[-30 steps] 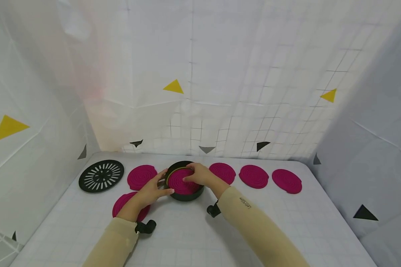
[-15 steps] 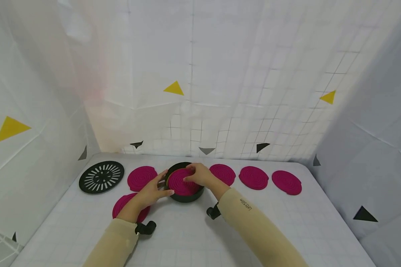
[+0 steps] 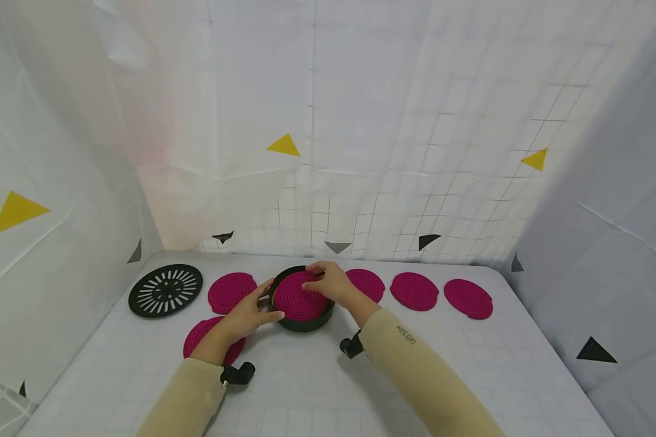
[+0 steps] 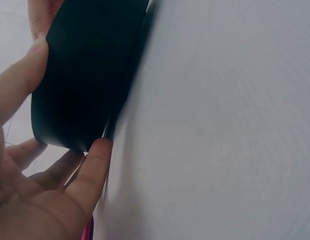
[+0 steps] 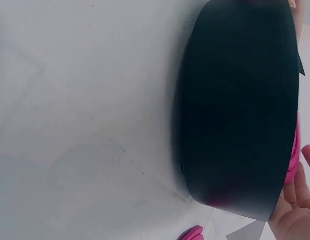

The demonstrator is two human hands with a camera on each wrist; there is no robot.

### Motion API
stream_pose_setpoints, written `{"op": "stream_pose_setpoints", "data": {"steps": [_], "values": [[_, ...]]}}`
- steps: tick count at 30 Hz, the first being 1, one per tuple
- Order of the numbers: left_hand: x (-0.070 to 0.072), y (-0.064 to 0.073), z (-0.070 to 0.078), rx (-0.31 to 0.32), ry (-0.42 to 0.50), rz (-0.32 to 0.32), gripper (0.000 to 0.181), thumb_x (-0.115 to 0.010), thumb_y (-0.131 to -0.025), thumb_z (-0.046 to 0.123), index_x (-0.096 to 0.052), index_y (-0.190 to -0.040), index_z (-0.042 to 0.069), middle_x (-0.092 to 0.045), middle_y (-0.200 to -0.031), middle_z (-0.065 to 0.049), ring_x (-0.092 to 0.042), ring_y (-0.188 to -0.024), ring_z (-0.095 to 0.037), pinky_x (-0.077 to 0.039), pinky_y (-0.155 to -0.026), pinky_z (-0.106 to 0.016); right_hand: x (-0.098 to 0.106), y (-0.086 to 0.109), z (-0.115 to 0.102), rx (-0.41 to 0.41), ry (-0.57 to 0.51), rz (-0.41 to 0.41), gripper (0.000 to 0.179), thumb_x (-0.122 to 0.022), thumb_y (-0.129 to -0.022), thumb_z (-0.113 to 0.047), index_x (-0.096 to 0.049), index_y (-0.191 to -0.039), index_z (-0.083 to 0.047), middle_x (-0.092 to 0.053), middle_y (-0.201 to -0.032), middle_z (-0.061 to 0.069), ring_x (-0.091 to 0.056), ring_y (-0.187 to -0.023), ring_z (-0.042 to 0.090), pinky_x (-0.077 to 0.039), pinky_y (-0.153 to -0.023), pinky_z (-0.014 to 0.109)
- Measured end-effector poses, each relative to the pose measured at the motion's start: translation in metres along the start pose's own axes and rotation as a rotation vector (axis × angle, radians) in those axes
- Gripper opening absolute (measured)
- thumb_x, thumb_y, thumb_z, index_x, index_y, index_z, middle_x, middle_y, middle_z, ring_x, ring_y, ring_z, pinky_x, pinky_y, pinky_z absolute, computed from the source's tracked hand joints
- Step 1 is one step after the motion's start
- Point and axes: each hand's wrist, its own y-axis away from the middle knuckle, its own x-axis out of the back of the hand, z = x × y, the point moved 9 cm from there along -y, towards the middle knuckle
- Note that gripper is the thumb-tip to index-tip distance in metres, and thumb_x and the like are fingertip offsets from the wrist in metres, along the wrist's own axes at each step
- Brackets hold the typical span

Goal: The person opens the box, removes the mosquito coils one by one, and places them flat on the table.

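A round black tin (image 3: 304, 325) stands at the table's middle, and a pink spiral mosquito coil (image 3: 297, 300) lies at its mouth. My left hand (image 3: 247, 315) grips the tin's left side, its thumb at the near rim; in the left wrist view the fingers (image 4: 92, 170) curl round the tin's wall. My right hand (image 3: 332, 285) is over the tin's far right rim and holds the coil's edge between thumb and fingers. From the right wrist, the tin (image 5: 240, 105) covers most of that hand, and part of the pink coil (image 5: 293, 155) shows above the rim.
A black slotted lid (image 3: 166, 290) lies at the far left. Single mosquito coils lie on the white table (image 3: 317, 388): one coil (image 3: 231, 292) left of the tin, another coil (image 3: 199, 335) under my left forearm, and several in a row to the right, including one coil (image 3: 414, 291).
My right hand has shifted slightly to the right and the coil with it. The coil now covers the yellowish rim that showed inside the tin. My left hand stays in place.
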Motion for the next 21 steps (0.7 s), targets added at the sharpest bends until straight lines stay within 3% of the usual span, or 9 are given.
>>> {"op": "stream_pose_setpoints", "data": {"steps": [11,16,21], "values": [[0.0016,0.0015,0.0005,0.018,0.001,0.008,0.101,-0.082,-0.083,0.040,-0.021,-0.161,0.024,-0.032,-0.160,-0.015,-0.034,-0.145,-0.039,-0.034,-0.112,-0.059,0.0070,-0.0004,0.0062,-0.042,-0.093,0.029,0.042,-0.081,-0.086,-0.019,-0.069,-0.126,-0.012,-0.062,-0.126,0.008,-0.054,-0.122,0.027,-0.046,-0.104,0.046],[0.0011,0.0011,0.0009,0.011,-0.003,0.004,0.099,-0.081,-0.084,0.039,-0.020,-0.161,0.022,-0.031,-0.160,-0.017,-0.033,-0.145,-0.041,-0.033,-0.112,-0.060,0.0065,0.0003,0.0050,-0.042,-0.105,-0.005,0.041,-0.080,-0.087,-0.018,-0.068,-0.126,-0.012,-0.064,-0.122,0.010,-0.057,-0.116,0.025,-0.051,-0.097,0.042],[0.0011,0.0006,0.0013,0.009,-0.010,0.002,0.100,-0.081,-0.084,0.039,-0.020,-0.161,0.023,-0.030,-0.160,-0.018,-0.032,-0.145,-0.041,-0.033,-0.111,-0.061,0.0049,0.0002,0.0067,-0.069,-0.115,-0.091,0.042,-0.076,-0.090,-0.017,-0.065,-0.131,-0.014,-0.062,-0.126,0.013,-0.059,-0.112,0.025,-0.057,-0.087,0.039]]}}
